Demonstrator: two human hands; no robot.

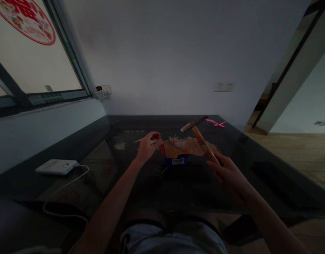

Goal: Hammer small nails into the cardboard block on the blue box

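Observation:
My right hand (227, 173) is wrapped round the wooden handle of a hammer (203, 143). The hammer's metal head is raised above an orange-brown perforated sheet (191, 145). That sheet lies over a blue box (178, 160) with a white label. Several thin dark upright pieces, which look like nails (171, 142), stand on the sheet's left part. My left hand (149, 143) is just left of them, its fingers curled together; whatever they hold is too small to make out. A pale pointed piece (138, 140) shows beside this hand.
Thin shiny pieces (161, 171) lie on the dark glossy table (194, 194) in front of the box. A white power bank (56, 167) with a cable lies at the left. At the back right is a pink ribbon-like thing (216, 123). A wall (162, 70) stands behind the table.

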